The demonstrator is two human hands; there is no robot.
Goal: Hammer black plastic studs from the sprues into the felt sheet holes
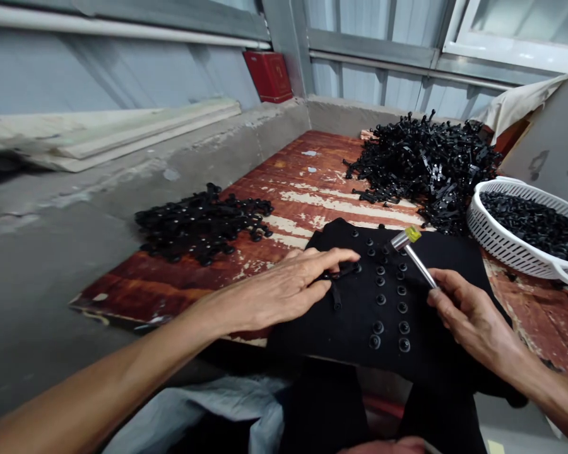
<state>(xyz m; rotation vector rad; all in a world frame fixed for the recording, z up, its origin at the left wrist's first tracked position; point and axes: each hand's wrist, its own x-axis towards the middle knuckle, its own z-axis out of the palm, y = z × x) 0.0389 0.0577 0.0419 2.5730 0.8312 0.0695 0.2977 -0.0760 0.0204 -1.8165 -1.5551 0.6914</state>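
Observation:
A black mat (341, 321) lies on the worn red board (307, 189), with rows of small black round caps (389, 309) set on it. My left hand (284, 287) rests flat on the mat's left part, fingers stretched out over a black cross-shaped plastic piece (338, 277). My right hand (468, 318) is closed round the handle of a small metal hammer (414, 252), whose head with a yellow tip hovers just above the upper caps.
A pile of black cross-shaped parts (203, 221) lies left of the mat. A larger heap (426, 161) sits at the back right. A white basket (502, 243) of small black caps stands at the right. A red box (269, 75) is on the concrete ledge.

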